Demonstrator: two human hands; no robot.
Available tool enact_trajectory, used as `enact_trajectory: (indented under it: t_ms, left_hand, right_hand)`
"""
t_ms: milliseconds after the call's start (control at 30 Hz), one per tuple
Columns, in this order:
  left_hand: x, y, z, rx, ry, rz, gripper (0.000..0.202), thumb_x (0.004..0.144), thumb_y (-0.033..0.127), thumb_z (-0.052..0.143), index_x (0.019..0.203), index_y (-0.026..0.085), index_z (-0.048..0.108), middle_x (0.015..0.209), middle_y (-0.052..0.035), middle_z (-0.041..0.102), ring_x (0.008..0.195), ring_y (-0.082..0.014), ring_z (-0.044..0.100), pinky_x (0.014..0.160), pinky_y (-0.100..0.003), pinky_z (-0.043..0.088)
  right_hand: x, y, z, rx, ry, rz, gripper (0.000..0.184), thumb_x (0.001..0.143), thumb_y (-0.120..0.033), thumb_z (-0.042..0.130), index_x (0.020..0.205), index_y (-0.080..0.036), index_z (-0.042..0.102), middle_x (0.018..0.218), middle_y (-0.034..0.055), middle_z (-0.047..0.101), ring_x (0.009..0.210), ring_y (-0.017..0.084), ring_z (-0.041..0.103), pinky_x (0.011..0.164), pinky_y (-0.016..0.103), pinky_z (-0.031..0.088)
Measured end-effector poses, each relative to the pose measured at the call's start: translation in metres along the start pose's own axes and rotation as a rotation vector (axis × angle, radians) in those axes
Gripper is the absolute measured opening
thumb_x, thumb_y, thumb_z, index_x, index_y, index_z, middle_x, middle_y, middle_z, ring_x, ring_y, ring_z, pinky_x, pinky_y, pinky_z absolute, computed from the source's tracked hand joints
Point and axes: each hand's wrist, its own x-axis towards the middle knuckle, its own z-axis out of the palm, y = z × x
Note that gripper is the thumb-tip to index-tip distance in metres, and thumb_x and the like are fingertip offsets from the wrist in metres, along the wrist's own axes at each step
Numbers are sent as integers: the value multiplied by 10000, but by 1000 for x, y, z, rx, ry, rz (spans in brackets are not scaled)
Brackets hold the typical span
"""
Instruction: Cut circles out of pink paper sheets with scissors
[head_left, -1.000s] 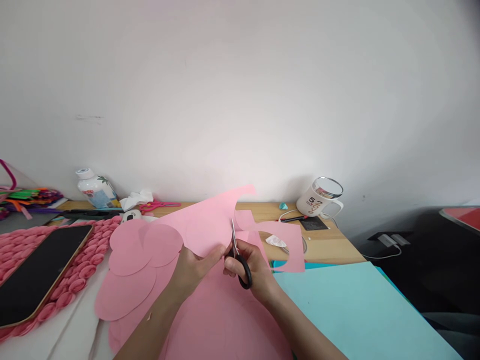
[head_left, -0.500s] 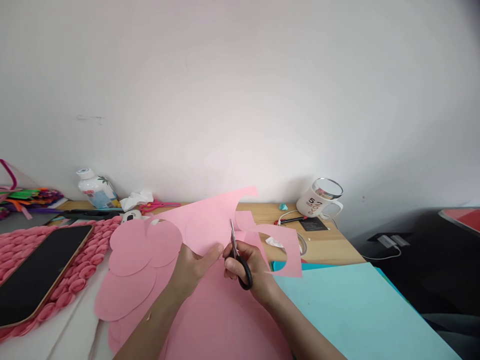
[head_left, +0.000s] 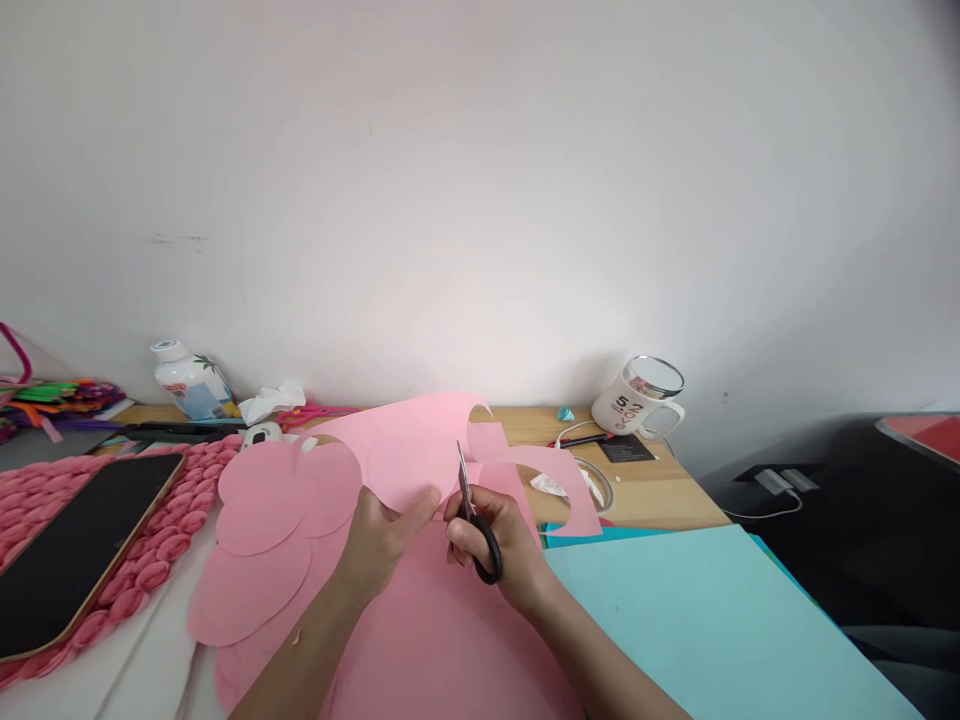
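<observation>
A pair of black-handled scissors sits in my right hand, its blades pointing up and away along the pink paper. My left hand pinches the lower edge of that pink paper between thumb and fingers, just left of the scissors. A faint round outline shows on the paper, and its right part has a curved cut-out. Several rounded pink cut-outs lie overlapping to the left of my left hand. More pink sheet spreads beneath both forearms.
Light blue paper lies at the right. Behind it stand a white mug and a coiled cable. At the left, a phone rests on a pink braided mat; a white bottle and pink scissors are farther back.
The pink paper's upper edge has dropped and now curls over, and its right strip has shifted slightly left and up. Both hands stay nearly in place, still gripping paper and scissors.
</observation>
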Motion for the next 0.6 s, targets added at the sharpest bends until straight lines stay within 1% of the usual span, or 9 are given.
enact_trajectory:
  t_ms: [100,200,300,467,533,600]
  left_hand:
    - [-1,-3,-1,25,23,-27,143,709,338,586,662,212,537,542,30,552,534,-166,566,534,-312,509]
    - [-1,-4,-1,36,-18,-67,168,709,345,586,631,211,523,533,22,556,491,-160,550,490,-308,494]
    - [-1,-3,-2,53,-63,-66,162,710,337,572,616,211,535,515,16,553,508,-169,558,520,-313,501]
    - [-2,-1,-3,114,-11,-57,132,687,331,603,668,202,577,596,0,604,651,-199,607,638,-330,515]
    - [-3,1,-1,113,-17,-55,133,690,329,600,642,208,571,572,1,597,659,-205,612,642,-332,518]
    - [-4,5,2,87,-21,-57,146,697,329,590,611,215,561,525,6,574,613,-203,609,597,-328,522]
  right_hand:
    - [0,1,2,8,-4,9,299,651,-404,727,659,-174,535,489,-55,484,427,89,426,440,228,351]
    - [0,-1,4,-1,-4,26,320,637,-435,733,681,-180,545,483,-59,477,441,101,447,453,236,363]
    - [1,-4,4,6,-9,5,345,608,-450,755,692,-179,559,537,-35,523,486,107,442,478,243,373]
    - [2,-8,3,21,7,-22,367,573,-454,783,684,-172,577,583,-20,537,530,112,422,505,244,362]
    - [2,-8,3,20,11,-18,373,564,-458,787,683,-175,576,579,-18,540,529,116,424,507,248,365]
    - [2,-7,3,18,9,-19,373,569,-464,782,671,-178,567,577,-14,544,534,122,432,507,251,371]
